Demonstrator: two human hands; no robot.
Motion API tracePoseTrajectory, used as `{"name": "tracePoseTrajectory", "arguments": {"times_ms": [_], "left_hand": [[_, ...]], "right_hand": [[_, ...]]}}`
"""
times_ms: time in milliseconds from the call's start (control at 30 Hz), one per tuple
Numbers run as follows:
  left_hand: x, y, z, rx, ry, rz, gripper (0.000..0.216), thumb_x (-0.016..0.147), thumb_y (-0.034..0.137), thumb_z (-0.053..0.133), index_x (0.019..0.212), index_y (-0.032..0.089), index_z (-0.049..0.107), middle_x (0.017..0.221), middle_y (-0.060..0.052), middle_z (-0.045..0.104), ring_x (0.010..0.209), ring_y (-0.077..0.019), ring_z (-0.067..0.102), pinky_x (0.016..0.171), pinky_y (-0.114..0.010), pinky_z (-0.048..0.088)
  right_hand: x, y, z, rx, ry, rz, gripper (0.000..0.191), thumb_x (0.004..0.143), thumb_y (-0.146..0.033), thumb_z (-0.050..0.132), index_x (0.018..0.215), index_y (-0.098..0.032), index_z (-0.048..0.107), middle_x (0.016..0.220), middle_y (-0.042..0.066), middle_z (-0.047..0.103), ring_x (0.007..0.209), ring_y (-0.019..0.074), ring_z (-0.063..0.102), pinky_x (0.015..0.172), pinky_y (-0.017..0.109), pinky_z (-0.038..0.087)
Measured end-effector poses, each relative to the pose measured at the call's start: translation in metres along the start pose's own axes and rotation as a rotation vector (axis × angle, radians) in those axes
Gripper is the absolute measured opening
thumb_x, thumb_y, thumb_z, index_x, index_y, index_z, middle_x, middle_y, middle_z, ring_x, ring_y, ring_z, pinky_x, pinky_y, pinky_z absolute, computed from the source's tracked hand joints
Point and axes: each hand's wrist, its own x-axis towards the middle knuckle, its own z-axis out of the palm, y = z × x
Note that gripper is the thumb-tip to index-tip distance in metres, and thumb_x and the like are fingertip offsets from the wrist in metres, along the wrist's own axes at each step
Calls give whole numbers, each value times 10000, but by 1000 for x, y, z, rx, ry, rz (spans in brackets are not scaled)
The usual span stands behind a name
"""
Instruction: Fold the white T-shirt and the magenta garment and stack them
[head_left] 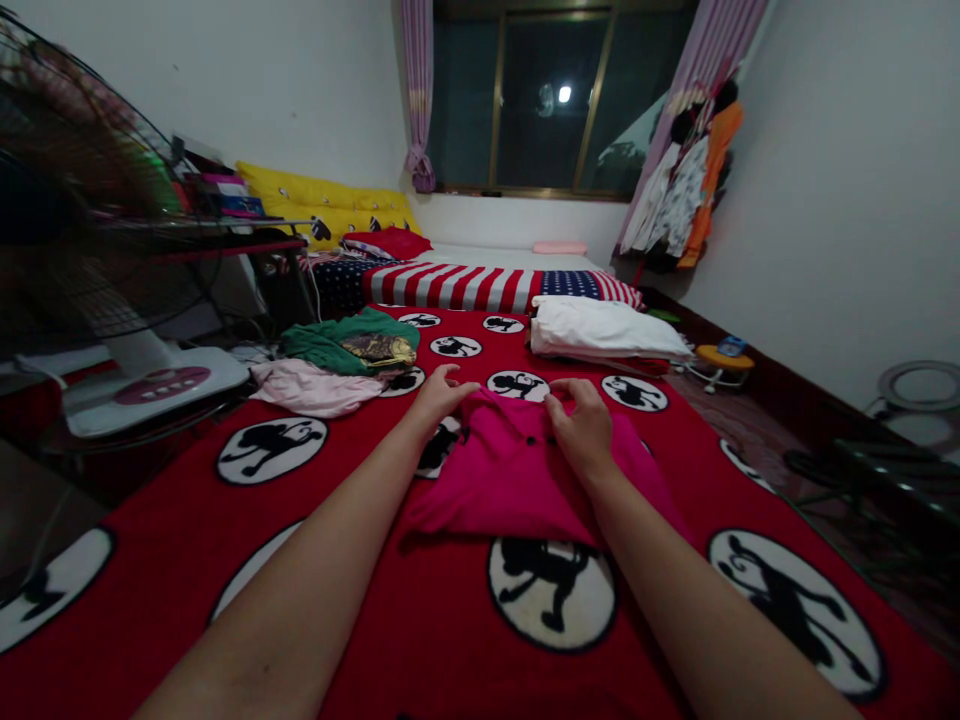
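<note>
A magenta buttoned shirt (pixel 510 490) lies folded on a red blanket (pixel 390 610) patterned with black monkey figures in white ovals. Its collar end points away from me, and a dark button shows near the neck. My left hand (pixel 441 395) is at the collar's left corner, thumb against the cloth and fingers apart from it. On the other side, my right hand (pixel 586 428) rests over the shirt's right shoulder, fingers bent, with thumb and forefinger a little apart beside the collar. The right hand and forearm cover part of the shirt's right side.
White folded cloth (pixel 600 328) is stacked at the far right. Crumpled green (pixel 337 340) and pale pink (pixel 315 388) garments lie at the left. A fan (pixel 150 385) stands beside the bed's left edge; an orange stool (pixel 724 358) is on the floor to the right.
</note>
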Motion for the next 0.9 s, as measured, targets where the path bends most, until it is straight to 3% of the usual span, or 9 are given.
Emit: {"name": "tracePoseTrajectory", "arguments": {"times_ms": [67, 167, 233, 300, 367, 433, 567, 733, 900], "left_hand": [[-5, 4, 0, 180, 76, 104, 490, 641, 324, 756, 1069, 126, 625, 955, -112, 678, 789, -200, 642, 678, -276, 473], [-13, 12, -1, 330, 180, 302, 234, 729, 366, 685, 844, 162, 678, 816, -68, 696, 740, -182, 631, 683, -264, 449], [-18, 18, 0, 334, 194, 356, 261, 786, 423, 618, 744, 176, 688, 709, -45, 689, 671, -170, 620, 639, -253, 428], [-22, 23, 2, 323, 101, 401, 355, 834, 460, 541, 691, 176, 699, 641, -39, 677, 625, -162, 612, 606, -247, 410], [-25, 25, 4, 352, -75, 435, 413, 865, 462, 482, 667, 184, 716, 614, -39, 676, 610, -163, 612, 599, -243, 405], [-26, 25, 6, 451, -217, 414, 352, 847, 425, 510, 702, 206, 744, 646, -44, 698, 642, -180, 628, 611, -246, 412], [-26, 24, 3, 663, -216, 320, 202, 781, 340, 603, 871, 269, 769, 827, -60, 742, 800, -233, 660, 680, -268, 444], [-29, 32, 8, 599, -52, 477, 239, 835, 282, 549, 946, 227, 753, 966, -71, 718, 909, -224, 639, 818, -284, 468], [-33, 34, 32, 508, -230, 616, 269, 874, 285, 530, 1060, 215, 712, 1077, -71, 699, 1016, -208, 615, 911, -278, 433]], "right_hand": [[-2, -9, -3, 13, -65, -110, 143, 836, -270, 540, 860, -192, 657, 874, 57, 662, 822, 184, 600, 769, 295, 423], [-8, -23, -4, -66, -234, -189, 172, 818, -366, 603, 804, -210, 673, 803, 39, 659, 739, 173, 589, 699, 283, 399], [-13, -29, -3, -162, -314, -186, 184, 787, -389, 640, 786, -212, 688, 785, 44, 657, 725, 176, 585, 673, 281, 383], [-17, -31, 0, -200, -356, -171, 142, 793, -328, 628, 769, -208, 699, 774, 46, 658, 724, 171, 586, 669, 274, 381], [-18, -30, 2, -132, -385, -165, 141, 818, -270, 584, 786, -210, 708, 787, 39, 666, 728, 156, 591, 678, 260, 393], [-16, -27, 2, -1, -400, -148, 160, 835, -267, 562, 832, -213, 712, 825, 31, 680, 742, 145, 598, 687, 247, 414], [-1, -2, -15, 119, -331, -2, 165, 820, -273, 563, 871, -203, 704, 852, 26, 704, 760, 144, 619, 703, 244, 450], [12, 57, -52, -271, -227, 196, 223, 780, -286, 590, 933, -172, 706, 949, 81, 692, 819, 193, 622, 746, 302, 459], [-1, 91, -60, -406, -230, 262, 317, 786, -371, 605, 1021, -182, 702, 1009, 106, 666, 900, 215, 614, 782, 318, 459]]}}
